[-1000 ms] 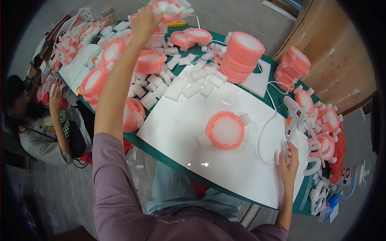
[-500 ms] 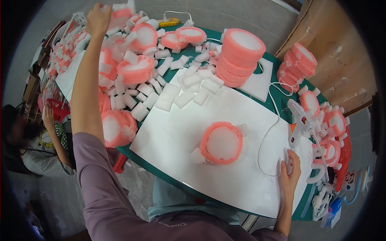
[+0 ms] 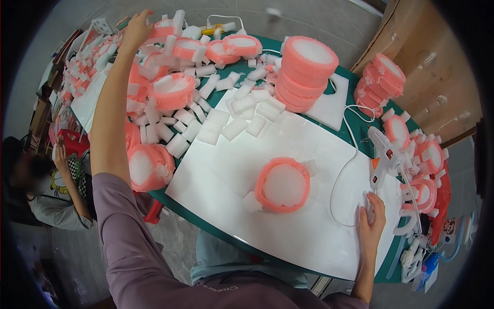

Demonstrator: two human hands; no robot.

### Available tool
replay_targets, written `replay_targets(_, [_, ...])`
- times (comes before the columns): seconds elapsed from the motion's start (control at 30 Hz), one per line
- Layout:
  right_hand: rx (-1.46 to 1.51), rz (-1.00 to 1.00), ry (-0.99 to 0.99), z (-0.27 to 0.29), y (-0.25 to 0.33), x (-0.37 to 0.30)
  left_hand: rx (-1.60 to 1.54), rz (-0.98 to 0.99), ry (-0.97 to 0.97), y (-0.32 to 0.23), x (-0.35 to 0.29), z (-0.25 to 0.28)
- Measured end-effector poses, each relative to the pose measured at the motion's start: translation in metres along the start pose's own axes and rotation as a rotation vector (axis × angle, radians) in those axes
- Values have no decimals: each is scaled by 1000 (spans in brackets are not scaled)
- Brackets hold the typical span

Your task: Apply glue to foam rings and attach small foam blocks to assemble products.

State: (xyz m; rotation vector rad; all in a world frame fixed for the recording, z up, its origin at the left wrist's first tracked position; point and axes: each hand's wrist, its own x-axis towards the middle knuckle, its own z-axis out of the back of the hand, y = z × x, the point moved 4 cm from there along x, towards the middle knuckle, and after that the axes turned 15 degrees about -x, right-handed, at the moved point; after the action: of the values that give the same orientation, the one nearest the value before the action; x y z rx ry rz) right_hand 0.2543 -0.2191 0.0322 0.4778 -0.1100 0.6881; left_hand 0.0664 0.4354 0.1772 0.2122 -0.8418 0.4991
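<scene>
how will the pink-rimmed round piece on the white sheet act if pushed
The round piece is probably light and squashy, since it looks like foam. Its broad, low shape on the shiny white sheet suggests it would slide rather than roll or tip.

Wide-FOV head cam looks down @ tbl (image 3: 386,273).

Your left hand (image 3: 138,29) is at eleven o'clock, near pink foam (image 3: 162,33); your right hand (image 3: 371,219) at four o'clock, by the glue gun (image 3: 382,158).
</scene>
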Motion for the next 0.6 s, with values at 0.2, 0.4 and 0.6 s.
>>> replay_targets(0.2, [6, -3, 2, 0, 0, 0, -20, 44, 113, 1, -2, 7])
replay_targets(0.4, [2, -1, 0, 1, 0, 0, -34, 58, 102, 0, -7, 7])
replay_targets(0.6, [-12, 10, 4, 1, 1, 0, -33, 91, 121, -5, -5, 12])
